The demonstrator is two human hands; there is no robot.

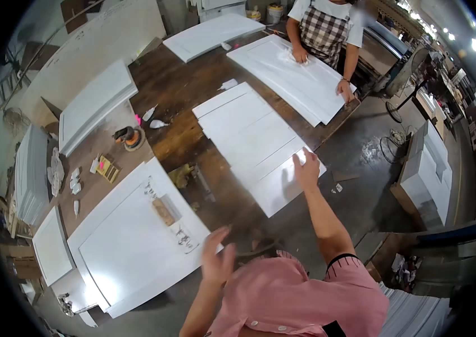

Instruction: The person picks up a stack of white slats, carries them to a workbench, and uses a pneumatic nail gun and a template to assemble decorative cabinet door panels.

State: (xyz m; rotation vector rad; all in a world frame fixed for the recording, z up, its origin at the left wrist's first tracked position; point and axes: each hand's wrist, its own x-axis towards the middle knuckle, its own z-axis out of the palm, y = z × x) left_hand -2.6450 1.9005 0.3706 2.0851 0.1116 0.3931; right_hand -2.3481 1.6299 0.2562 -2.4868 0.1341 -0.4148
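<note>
My right hand (307, 170) is over the near right end of a white grooved panel (255, 132) on the brown table; its fingers are apart and nothing is in them. Whether the fingertips press on the surface I cannot tell. My left hand (217, 257) is raised at the corner of a large white framed panel (131, 241), slightly blurred, fingers stretched and holding nothing. On that panel lie a tan block (163, 212) and dark handwritten marks. Across the table a co-worker's hand (300, 54) holds a white cloth on another white panel (283, 76).
An orange and black sander (129, 137) stands on the left side, near small white tubes (159, 123) and a yellow box (106, 168). White panels are stacked (94, 106) at the far left. A floor fan (418, 73) and a white cabinet piece (426, 174) stand right.
</note>
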